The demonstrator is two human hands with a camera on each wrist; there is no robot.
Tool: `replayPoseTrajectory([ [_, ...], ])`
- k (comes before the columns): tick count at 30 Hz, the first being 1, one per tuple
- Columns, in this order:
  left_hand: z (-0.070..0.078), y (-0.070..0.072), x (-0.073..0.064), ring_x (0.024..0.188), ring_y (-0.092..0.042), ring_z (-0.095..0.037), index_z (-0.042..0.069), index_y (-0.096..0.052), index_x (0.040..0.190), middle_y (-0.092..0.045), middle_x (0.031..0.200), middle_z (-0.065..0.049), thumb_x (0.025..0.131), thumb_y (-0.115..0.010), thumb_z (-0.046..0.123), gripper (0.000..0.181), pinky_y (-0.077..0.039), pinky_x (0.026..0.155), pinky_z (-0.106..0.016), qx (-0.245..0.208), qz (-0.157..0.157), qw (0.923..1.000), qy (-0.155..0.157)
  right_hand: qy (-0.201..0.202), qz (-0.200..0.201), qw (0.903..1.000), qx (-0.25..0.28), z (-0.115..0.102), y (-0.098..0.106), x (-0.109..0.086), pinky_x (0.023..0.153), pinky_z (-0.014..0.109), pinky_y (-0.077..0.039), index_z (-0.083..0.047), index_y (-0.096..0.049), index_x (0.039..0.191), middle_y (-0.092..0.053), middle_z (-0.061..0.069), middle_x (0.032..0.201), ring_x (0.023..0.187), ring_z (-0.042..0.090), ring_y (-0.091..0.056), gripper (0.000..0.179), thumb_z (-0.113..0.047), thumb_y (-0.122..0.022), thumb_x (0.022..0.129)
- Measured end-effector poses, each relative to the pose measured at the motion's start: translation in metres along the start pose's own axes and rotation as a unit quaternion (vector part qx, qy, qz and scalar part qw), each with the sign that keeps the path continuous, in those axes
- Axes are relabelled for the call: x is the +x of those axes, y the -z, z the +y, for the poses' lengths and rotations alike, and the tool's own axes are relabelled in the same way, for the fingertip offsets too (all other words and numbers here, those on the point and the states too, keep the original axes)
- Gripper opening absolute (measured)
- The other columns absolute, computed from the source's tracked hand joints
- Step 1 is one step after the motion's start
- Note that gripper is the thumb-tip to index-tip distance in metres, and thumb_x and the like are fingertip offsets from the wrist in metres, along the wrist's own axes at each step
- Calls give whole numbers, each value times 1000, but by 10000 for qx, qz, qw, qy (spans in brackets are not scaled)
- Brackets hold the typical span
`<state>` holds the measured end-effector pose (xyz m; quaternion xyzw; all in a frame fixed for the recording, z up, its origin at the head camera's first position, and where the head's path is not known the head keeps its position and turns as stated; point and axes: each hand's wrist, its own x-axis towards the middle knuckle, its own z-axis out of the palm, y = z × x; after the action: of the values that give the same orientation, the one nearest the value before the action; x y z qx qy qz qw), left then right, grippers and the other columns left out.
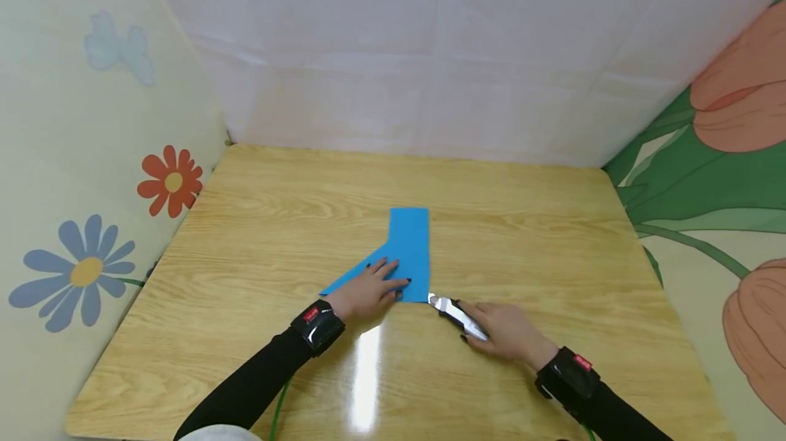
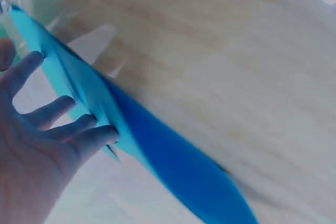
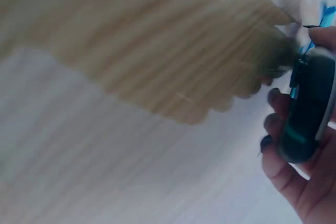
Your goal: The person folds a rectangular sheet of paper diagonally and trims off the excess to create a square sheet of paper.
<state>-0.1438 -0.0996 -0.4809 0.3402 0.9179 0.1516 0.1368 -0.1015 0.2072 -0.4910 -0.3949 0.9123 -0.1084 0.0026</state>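
Observation:
A blue sheet of paper or thin card lies mid-table, with an upright strip and a part slanting out to the left. My left hand presses on its lower part, fingers spread. In the left wrist view, the sheet shows a lighter and a darker face and bows up beside the left hand. My right hand grips a silver and black utility knife, its tip right at the sheet's lower right corner. In the right wrist view, fingers curl around the knife's dark handle.
The wood-grain table extends around both hands. A white cloth hangs behind it, and flower-printed cloths flank it left and right. A green cord runs down by the left forearm.

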Motion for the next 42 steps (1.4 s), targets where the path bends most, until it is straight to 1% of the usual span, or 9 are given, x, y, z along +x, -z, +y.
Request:
replayPoseTrajectory([
  [2, 3, -3, 5, 131, -34, -40, 12, -56, 129, -40, 140, -20, 98, -49, 21, 32, -30, 104, -55, 67, 290, 9995, 74, -81, -61, 9999, 43, -5, -1, 0, 51, 23, -40, -5, -58, 125, -63, 2, 85, 63, 7, -50, 54, -36, -69, 82],
  [5, 16, -10, 14, 127, -38, -41, 13, -53, 130, -44, 134, -20, 98, -49, 28, 36, -32, 101, -60, 304, 685, 9957, 544, -248, -154, 9995, 93, -10, -2, 1, 50, 21, -36, -6, -59, 124, -59, -2, 79, 60, 5, -45, 53, -36, -69, 81],
  [9, 35, -16, 19, 132, -26, -49, 19, -41, 143, -32, 145, -22, 98, -47, 35, 48, -24, 98, -69, 608, 655, 9846, 1502, -437, -301, 9982, 273, -15, -2, 5, 50, 19, -33, -7, -60, 125, -59, -2, 80, 60, 3, -42, 52, -36, -68, 83],
  [12, 41, -18, 18, 133, -23, -50, 21, -41, 143, -28, 148, -23, 97, -48, 35, 48, -26, 95, -71, 905, 588, 9776, 1809, -482, -281, 9978, 362, -18, -5, 8, 49, 19, -33, -7, -60, 125, -60, -1, 81, 60, 3, -43, 51, -35, -67, 83],
  [14, 40, -18, 15, 133, -24, -50, 22, -41, 143, -28, 148, -23, 98, -48, 34, 48, -28, 93, -72, 1000, 524, 9763, 1845, -478, -229, 9980, 355, -19, -6, 9, 48, 19, -33, -7, -60, 125, -61, -1, 81, 59, 3, -43, 51, -35, -68, 83],
  [21, 32, -14, 12, 134, -20, -50, 23, -37, 145, -24, 149, -23, 98, -47, 34, 50, -26, 94, -72, 806, 327, 9773, 1934, -345, -215, 9984, 401, -23, -5, 16, 50, 22, -39, -2, -58, 124, -65, 4, 86, 61, 5, -49, 52, -32, -67, 83],
  [30, 36, -17, 20, 135, -15, -50, 25, -34, 147, -20, 151, -24, 98, -45, 38, 52, -24, 95, -73, 614, 130, 9796, 1907, -161, 366, 9990, 196, -16, -9, 10, 45, 20, -33, 2, -58, 122, -57, -2, 73, 55, 4, -43, 54, -30, -71, 80],
  [36, 39, -19, 21, 136, -16, -50, 25, -33, 147, -19, 151, -23, 98, -45, 38, 52, -24, 95, -72, 599, 28, 9801, 1894, -316, 422, 9984, 206, -12, -11, 7, 46, 23, -36, 3, -59, 119, -58, -1, 74, 56, 5, -45, 52, -26, -72, 77],
  [42, 39, -17, 20, 136, -16, -49, 25, -35, 147, -19, 151, -23, 98, -46, 36, 51, -24, 95, -73, 590, 80, 9791, 1943, -445, 393, 9981, 190, -6, -10, 15, 49, 27, -42, 2, -56, 123, -62, 3, 80, 60, 9, -52, 53, -28, -70, 81],
])
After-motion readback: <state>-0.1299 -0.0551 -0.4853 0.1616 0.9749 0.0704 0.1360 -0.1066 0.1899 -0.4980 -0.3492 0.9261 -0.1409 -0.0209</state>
